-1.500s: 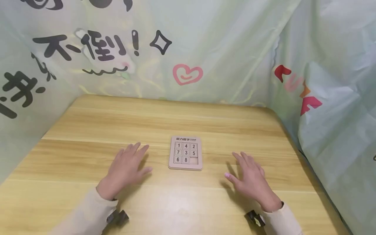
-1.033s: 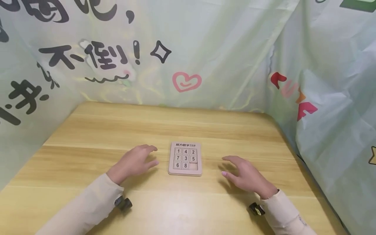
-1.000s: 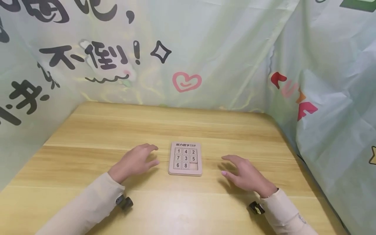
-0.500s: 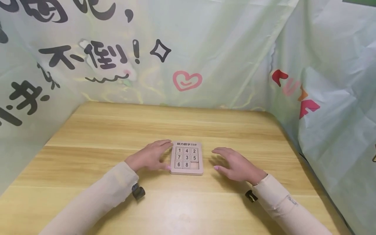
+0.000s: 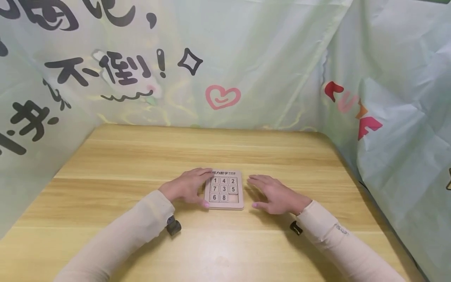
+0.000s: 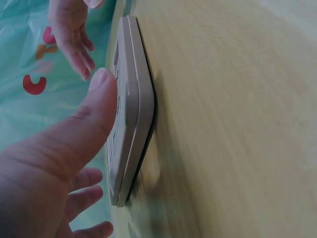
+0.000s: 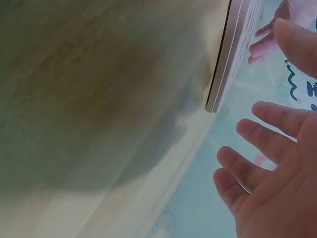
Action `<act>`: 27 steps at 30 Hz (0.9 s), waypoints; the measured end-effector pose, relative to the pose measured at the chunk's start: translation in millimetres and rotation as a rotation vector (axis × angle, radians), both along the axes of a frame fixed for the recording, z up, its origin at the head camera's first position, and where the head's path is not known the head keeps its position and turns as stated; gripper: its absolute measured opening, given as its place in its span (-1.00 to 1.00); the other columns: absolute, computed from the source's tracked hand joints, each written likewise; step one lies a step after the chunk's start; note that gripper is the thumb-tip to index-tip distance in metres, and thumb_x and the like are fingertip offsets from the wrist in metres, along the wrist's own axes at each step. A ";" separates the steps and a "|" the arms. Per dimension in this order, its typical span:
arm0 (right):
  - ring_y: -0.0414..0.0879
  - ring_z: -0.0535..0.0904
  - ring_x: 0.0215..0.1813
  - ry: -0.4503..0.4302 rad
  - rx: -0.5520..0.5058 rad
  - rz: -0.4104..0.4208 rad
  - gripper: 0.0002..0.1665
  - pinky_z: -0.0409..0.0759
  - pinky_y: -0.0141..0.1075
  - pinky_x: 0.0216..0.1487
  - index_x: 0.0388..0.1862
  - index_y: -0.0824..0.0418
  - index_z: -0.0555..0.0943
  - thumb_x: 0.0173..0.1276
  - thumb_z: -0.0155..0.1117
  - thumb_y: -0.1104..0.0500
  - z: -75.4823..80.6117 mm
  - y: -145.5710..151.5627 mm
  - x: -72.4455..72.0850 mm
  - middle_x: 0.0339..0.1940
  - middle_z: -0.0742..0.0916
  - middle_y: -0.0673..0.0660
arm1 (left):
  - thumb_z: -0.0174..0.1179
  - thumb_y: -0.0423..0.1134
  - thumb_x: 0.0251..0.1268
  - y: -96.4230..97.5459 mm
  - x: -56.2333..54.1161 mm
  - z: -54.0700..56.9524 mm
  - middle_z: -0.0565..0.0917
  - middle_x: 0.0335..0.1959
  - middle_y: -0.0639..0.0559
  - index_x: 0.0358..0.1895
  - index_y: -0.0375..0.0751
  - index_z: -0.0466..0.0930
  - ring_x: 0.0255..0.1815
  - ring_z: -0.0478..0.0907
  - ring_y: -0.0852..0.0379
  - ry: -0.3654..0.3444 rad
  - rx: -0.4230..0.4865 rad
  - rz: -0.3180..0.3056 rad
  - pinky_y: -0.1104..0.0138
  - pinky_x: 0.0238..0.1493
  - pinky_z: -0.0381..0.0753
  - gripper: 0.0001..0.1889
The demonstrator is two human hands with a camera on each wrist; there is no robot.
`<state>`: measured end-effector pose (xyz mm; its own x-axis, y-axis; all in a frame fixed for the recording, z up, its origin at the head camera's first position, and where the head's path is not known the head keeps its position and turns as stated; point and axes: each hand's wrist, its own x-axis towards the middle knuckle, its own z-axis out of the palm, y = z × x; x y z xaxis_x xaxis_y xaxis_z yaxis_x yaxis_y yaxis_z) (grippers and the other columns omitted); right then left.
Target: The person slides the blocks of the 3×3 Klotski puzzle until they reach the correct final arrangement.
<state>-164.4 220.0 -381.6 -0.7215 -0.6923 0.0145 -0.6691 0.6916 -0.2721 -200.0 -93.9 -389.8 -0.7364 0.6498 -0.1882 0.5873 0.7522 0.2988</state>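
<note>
A beige number sliding puzzle [image 5: 240,196] lies flat on the table, its tiles reading 1 4 2, 7 3 5, 6 8 with a gap at the lower right. My left hand [image 5: 188,186] is at its left side; in the head view thumb and fingertips overlap the left edge. The left wrist view has the left thumb [image 6: 81,121] just above the puzzle's rim [image 6: 138,99], and contact cannot be told. To the right of the puzzle, apart from it, my right hand [image 5: 276,196] hovers with spread, relaxed fingers [image 7: 267,141]. Neither hand grips anything.
The wooden table [image 5: 141,152] extends around the puzzle on all sides. Printed cloth sheets [image 5: 267,58] hang behind it and along both sides. A small black wrist camera [image 5: 173,226] sits under the left cuff, another camera [image 5: 296,228] under the right.
Both hands have come inward toward the puzzle, the left from the left side up over its edge, the right from the right to near it. The puzzle's tiles keep the same order.
</note>
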 end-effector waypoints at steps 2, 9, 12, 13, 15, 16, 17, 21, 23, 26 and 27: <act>0.29 0.22 0.42 -0.007 0.005 0.000 -0.11 0.18 0.20 0.39 0.41 0.42 0.27 0.26 0.36 -0.03 0.2 -1.9 -0.7 0.43 0.34 0.36 | 0.41 0.26 -0.07 1.4 -0.1 -0.9 0.05 0.54 -0.12 0.50 -0.23 0.10 0.51 -0.01 -0.16 -0.003 0.007 0.003 -0.06 0.47 0.01 0.11; 0.33 0.16 0.45 -0.085 0.041 0.024 -0.08 0.11 0.24 0.40 0.44 0.41 0.23 0.29 0.31 -0.06 -0.6 -7.7 0.3 0.46 0.29 0.35 | 0.41 0.25 -0.05 0.5 3.5 -6.7 0.05 0.55 -0.09 0.51 -0.21 0.10 0.52 -0.02 -0.16 -0.056 -0.020 0.021 -0.07 0.47 0.00 0.09; 0.33 0.16 0.44 -0.066 0.045 0.016 -0.09 0.12 0.25 0.40 0.44 0.37 0.25 0.27 0.33 -0.07 0.2 -7.9 -2.1 0.46 0.30 0.34 | 0.41 0.25 -0.05 2.2 0.7 -5.9 0.07 0.54 -0.08 0.50 -0.19 0.12 0.51 -0.01 -0.15 -0.033 -0.014 0.023 -0.06 0.47 0.01 0.09; 0.33 0.16 0.44 -0.061 0.048 0.015 -0.09 0.11 0.25 0.40 0.44 0.36 0.25 0.27 0.33 -0.07 0.5 -7.8 -3.2 0.46 0.31 0.33 | 0.41 0.26 -0.05 2.9 -0.5 -5.3 0.07 0.54 -0.08 0.50 -0.19 0.12 0.51 0.00 -0.14 -0.027 -0.012 0.022 -0.05 0.47 0.01 0.08; 0.34 0.15 0.45 -0.061 0.054 0.014 -0.09 0.10 0.27 0.40 0.45 0.33 0.25 0.27 0.33 -0.08 0.7 -7.9 -5.2 0.46 0.31 0.32 | 0.40 0.26 -0.05 4.4 -2.5 -3.9 0.06 0.54 -0.08 0.51 -0.19 0.11 0.52 -0.01 -0.14 -0.029 -0.007 0.024 -0.05 0.47 0.00 0.09; 0.35 0.15 0.44 -0.063 0.058 0.018 -0.09 0.09 0.27 0.40 0.45 0.32 0.25 0.27 0.33 -0.08 1.1 -8.4 -5.9 0.46 0.31 0.32 | 0.39 0.27 -0.05 5.1 -3.2 -3.3 0.05 0.55 -0.08 0.51 -0.19 0.10 0.52 -0.02 -0.14 -0.033 -0.009 0.026 -0.05 0.48 -0.01 0.09; 0.36 0.15 0.44 -0.065 0.060 0.023 -0.10 0.08 0.28 0.39 0.45 0.32 0.26 0.27 0.33 -0.08 1.2 -8.9 -6.4 0.46 0.32 0.31 | 0.39 0.28 -0.05 5.7 -3.8 -2.8 0.04 0.55 -0.08 0.51 -0.18 0.09 0.52 -0.03 -0.14 -0.039 -0.006 0.029 -0.05 0.48 -0.02 0.10; 0.36 0.15 0.44 -0.061 0.067 0.037 -0.11 0.07 0.29 0.39 0.45 0.30 0.28 0.27 0.33 -0.10 1.7 -12.2 -7.9 0.45 0.36 0.28 | 0.39 0.27 -0.05 7.6 -4.8 -0.7 0.02 0.55 -0.08 0.52 -0.18 0.08 0.52 -0.05 -0.15 -0.051 0.007 0.043 -0.05 0.49 -0.07 0.10; 0.36 0.15 0.44 -0.062 0.072 0.040 -0.12 0.07 0.29 0.39 0.44 0.29 0.28 0.27 0.34 -0.10 1.4 -13.8 -8.0 0.44 0.36 0.27 | 0.38 0.27 -0.03 8.8 -5.3 0.0 0.01 0.56 -0.06 0.52 -0.17 0.07 0.53 -0.06 -0.13 -0.052 0.001 0.053 -0.05 0.49 -0.09 0.10; 0.36 0.14 0.44 -0.075 0.078 0.045 -0.10 0.07 0.29 0.39 0.45 0.30 0.28 0.27 0.34 -0.10 1.0 -16.6 -7.9 0.45 0.35 0.26 | 0.37 0.28 -0.02 10.2 -6.1 0.2 0.01 0.56 -0.03 0.53 -0.15 0.06 0.53 -0.07 -0.11 -0.052 -0.009 0.068 -0.05 0.49 -0.12 0.09; 0.36 0.14 0.44 -0.079 0.081 0.045 -0.10 0.07 0.28 0.40 0.45 0.30 0.28 0.27 0.34 -0.11 0.7 -17.5 -7.8 0.46 0.35 0.26 | 0.36 0.29 -0.02 10.8 -6.4 0.2 0.01 0.56 -0.03 0.53 -0.15 0.06 0.53 -0.07 -0.11 -0.050 -0.013 0.072 -0.06 0.49 -0.12 0.09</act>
<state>-172.2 202.4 -380.8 -0.6864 -0.7205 -0.0985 -0.6786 0.6833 -0.2694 -206.4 -83.1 -389.6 -0.7704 0.5928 -0.2346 0.5161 0.7959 0.3164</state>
